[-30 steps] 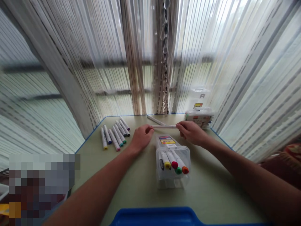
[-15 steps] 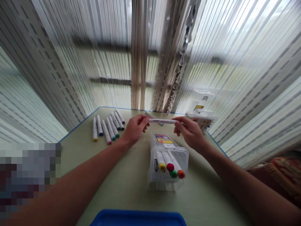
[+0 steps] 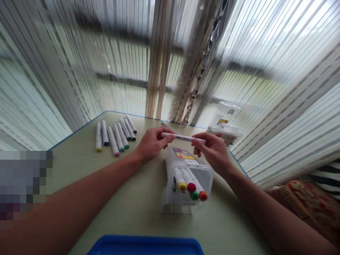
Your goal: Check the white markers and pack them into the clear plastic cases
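A white marker (image 3: 183, 137) is held level above the table, its left end showing a reddish tip. My left hand (image 3: 154, 143) pinches it near that end, fingers closed. Toward the other end, my right hand (image 3: 211, 147) grips it between thumb and fingers. Just below and nearer to me lies a clear plastic case (image 3: 172, 159) on its side, its open end facing me. Several markers stick out of it, among them a yellow-capped marker (image 3: 182, 186), a red-capped marker (image 3: 191, 187) and an orange-capped marker (image 3: 203, 195).
Several white markers (image 3: 113, 141) with coloured ends lie in a loose row at the left. Another marker (image 3: 167, 126) lies behind my left hand. A second clear case (image 3: 225, 131) stands at the back right. A blue lid or tray (image 3: 146, 244) is at the near edge. String curtains hang behind.
Both hands have shifted inward along the marker, and its reddish left end now shows beside my left fingers. The whole view has turned slightly.
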`<state>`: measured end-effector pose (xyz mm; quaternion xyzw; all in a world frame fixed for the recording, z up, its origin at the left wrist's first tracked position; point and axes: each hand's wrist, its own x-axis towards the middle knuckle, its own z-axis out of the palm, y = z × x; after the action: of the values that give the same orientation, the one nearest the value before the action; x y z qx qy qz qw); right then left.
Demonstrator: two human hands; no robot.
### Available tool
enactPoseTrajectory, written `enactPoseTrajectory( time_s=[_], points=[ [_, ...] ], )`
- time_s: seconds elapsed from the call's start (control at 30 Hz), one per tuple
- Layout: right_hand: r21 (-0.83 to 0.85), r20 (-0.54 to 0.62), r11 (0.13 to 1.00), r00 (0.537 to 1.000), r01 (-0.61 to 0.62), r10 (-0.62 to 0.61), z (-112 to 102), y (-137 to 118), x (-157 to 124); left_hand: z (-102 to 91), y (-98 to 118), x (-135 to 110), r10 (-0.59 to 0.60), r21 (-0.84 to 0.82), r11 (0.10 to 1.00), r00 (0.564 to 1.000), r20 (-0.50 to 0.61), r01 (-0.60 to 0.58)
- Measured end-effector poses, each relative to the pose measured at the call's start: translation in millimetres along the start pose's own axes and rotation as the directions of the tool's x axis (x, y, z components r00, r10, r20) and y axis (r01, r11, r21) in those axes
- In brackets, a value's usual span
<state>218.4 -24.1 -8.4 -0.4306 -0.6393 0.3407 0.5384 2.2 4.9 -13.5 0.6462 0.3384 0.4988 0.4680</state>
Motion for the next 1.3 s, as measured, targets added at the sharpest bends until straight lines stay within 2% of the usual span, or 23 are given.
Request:
enactPoseTrajectory(
  time_s=[0.17, 0.27, 0.4, 0.6, 0.9, 1.03, 1.3],
  points=[
    [0.226, -0.009, 0.969, 0.994, -0.1, 0.105, -1.0, 2.3, 2.3, 2.2, 0.7, 0.1, -0.03, -0.074, 0.997, 1.0, 0.001, 0.03],
    [0.29, -0.006, 0.949, 0.991, -0.127, 0.134, -2.5, 3.6, 3.6, 2.4, 0.3, 0.8, -0.049, -0.128, 0.99, 0.999, 0.007, 0.05],
    [0.282, -0.014, 0.95, 0.99, -0.13, 0.14, -2.9, 3.9, 3.7, 2.0, -0.5, 0.7, -0.055, -0.145, 0.988, 0.998, 0.007, 0.055],
    [0.233, -0.018, 0.966, 0.992, -0.116, 0.123, -2.8, 4.6, 3.2, 2.3, -0.3, -0.6, -0.028, -0.054, 0.998, 1.0, -0.005, 0.028],
    [0.275, 0.003, 0.952, 0.991, -0.132, 0.137, -1.6, 1.9, 2.3, 2.2, -0.3, 1.2, -0.02, -0.025, 0.999, 1.0, 0.003, 0.02],
    [0.309, -0.003, 0.939, 0.988, -0.148, 0.156, -0.9, -1.1, 2.9, 2.3, -0.8, 1.3, -0.024, -0.072, 0.997, 1.0, -0.007, 0.024],
    [0.333, -0.012, 0.928, 0.983, -0.167, 0.181, -1.3, -1.9, 3.9, 4.0, 1.6, 0.3, -0.109, -0.203, 0.974, 0.994, -0.023, 0.103]
  ],
)
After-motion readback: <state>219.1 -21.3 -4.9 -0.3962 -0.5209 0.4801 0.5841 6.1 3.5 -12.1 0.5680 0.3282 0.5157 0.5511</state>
